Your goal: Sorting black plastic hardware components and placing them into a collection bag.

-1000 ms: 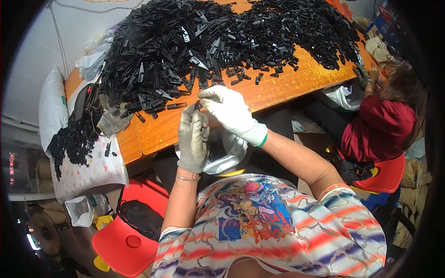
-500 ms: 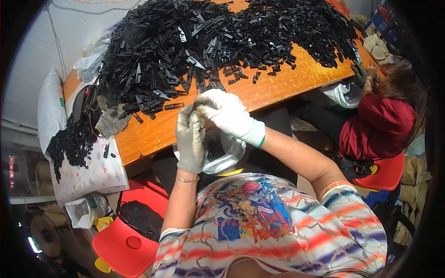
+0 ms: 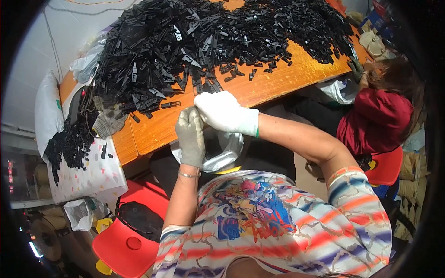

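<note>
My left hand (image 3: 190,139), in a greyish work glove, is closed with its fingers bent upward. Pressed against its fingertips is my right hand (image 3: 221,111), in a white glove and closed too. What they grip is hidden between the gloves. Just beyond them, a large heap of black plastic parts (image 3: 153,60) covers much of the orange-brown wooden table (image 3: 264,85). A single black part (image 3: 170,105) lies by the heap's near edge. Below my hands, a white plastic bag (image 3: 227,157) hangs open over my lap.
At left, more black parts (image 3: 74,143) and a grey knitted glove (image 3: 109,118) lie on a patterned cloth (image 3: 88,178). A red chair (image 3: 125,245) with a black bag stands beside me. On the right sits a co-worker in a dark red shirt (image 3: 378,116).
A small dark piece showed between my gloves before; now it is hidden. My right hand has turned and closed over my left fingertips. The whole view has shifted slightly.
</note>
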Available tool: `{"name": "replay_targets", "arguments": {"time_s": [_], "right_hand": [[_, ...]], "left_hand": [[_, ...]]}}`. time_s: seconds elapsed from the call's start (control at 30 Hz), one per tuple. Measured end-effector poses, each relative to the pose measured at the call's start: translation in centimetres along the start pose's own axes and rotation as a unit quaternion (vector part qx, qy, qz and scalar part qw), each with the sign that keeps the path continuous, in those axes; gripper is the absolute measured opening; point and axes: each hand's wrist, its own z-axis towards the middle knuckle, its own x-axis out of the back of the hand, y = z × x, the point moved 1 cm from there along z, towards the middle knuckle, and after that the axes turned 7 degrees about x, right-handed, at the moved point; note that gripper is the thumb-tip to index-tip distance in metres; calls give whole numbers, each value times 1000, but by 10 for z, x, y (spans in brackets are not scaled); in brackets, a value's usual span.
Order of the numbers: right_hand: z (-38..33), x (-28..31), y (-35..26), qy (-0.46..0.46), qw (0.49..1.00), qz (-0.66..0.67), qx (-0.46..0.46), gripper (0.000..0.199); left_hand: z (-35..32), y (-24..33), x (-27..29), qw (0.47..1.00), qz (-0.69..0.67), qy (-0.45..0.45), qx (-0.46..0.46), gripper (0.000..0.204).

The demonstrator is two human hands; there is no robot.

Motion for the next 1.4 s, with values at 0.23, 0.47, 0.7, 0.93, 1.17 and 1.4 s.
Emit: {"name": "replay_targets", "arguments": {"time_s": [0.23, 0.47, 0.7, 0.93, 1.17, 1.4], "right_hand": [[0, 2, 4, -56, 998, -23, -15, 13], [5, 2, 3, 11, 997, -3, -80, 16], [-9, 24, 2, -77, 839, 490, -223, 33], [-42, 13, -13, -56, 804, 534, -256, 22], [-54, -8, -13, -103, 929, 309, -177, 28], [-47, 20, 53, 68, 973, 106, -196, 11]], "left_hand": [[17, -3, -9, 996, 66, 42, 36, 22], [16, 12, 2, 996, 71, -44, 30, 24], [-15, -6, 38, 990, -33, -83, 109, 23], [-43, -26, 28, 954, -196, -131, 184, 16], [-53, -57, 45, 970, -85, -152, 167, 26], [-57, -42, 63, 844, 510, -3, -167, 26]]}}
